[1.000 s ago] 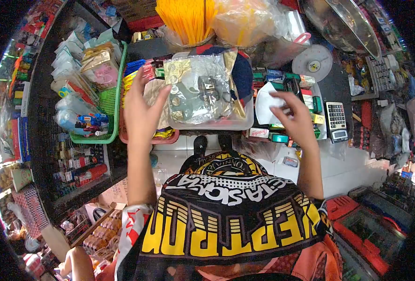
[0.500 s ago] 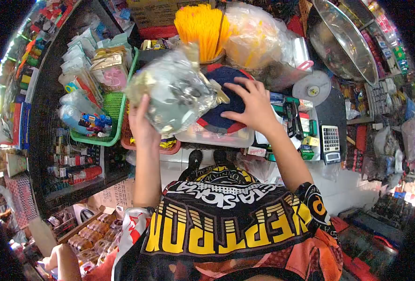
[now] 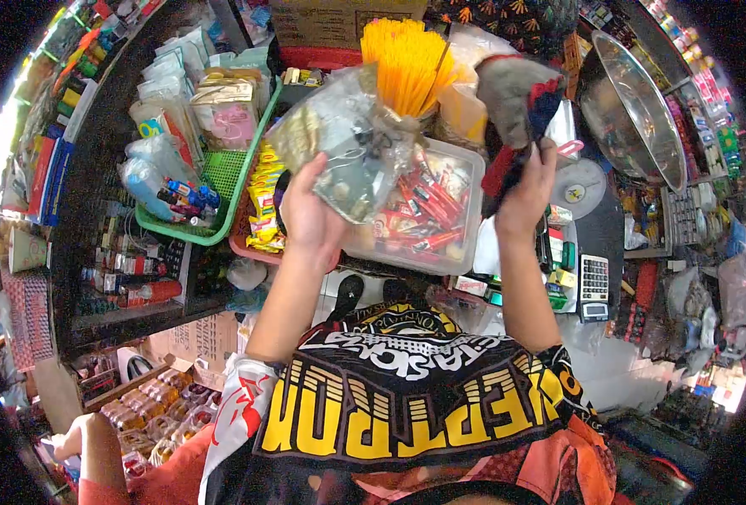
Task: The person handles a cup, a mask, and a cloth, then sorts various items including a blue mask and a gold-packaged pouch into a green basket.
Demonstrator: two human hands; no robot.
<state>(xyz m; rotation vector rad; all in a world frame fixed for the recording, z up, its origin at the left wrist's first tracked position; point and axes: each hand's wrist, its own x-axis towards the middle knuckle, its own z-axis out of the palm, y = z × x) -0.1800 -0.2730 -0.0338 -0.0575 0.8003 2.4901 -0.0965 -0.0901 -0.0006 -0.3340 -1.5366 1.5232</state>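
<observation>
My left hand (image 3: 312, 210) is closed on a crumpled clear plastic bag (image 3: 352, 160) with gold-coloured parts, its thumb lying over the near side. What the bag contains is hard to make out. In my right hand (image 3: 526, 194) is a dark blue and grey cloth piece (image 3: 508, 97) with red trim, lifted and folded over. Between my hands sits a clear plastic tub (image 3: 476, 189) with red-and-white sachets (image 3: 432, 206) in it, partly behind the bag. Yellow sachets (image 3: 263, 202) lie in a reddish basket (image 3: 242, 240) beside my left hand.
A green basket (image 3: 237, 202) with packets stands at the left. Behind the tub are yellow straws (image 3: 402, 67). On the right are a calculator (image 3: 594, 278), a disc spindle (image 3: 573, 192) and a large metal basin (image 3: 634, 118). Another person's limb (image 3: 102, 454) shows at lower left.
My right hand has lifted the cloth piece off the tub and moved right, uncovering the sachets. My left hand still holds the plastic bag. The view has shifted slightly.
</observation>
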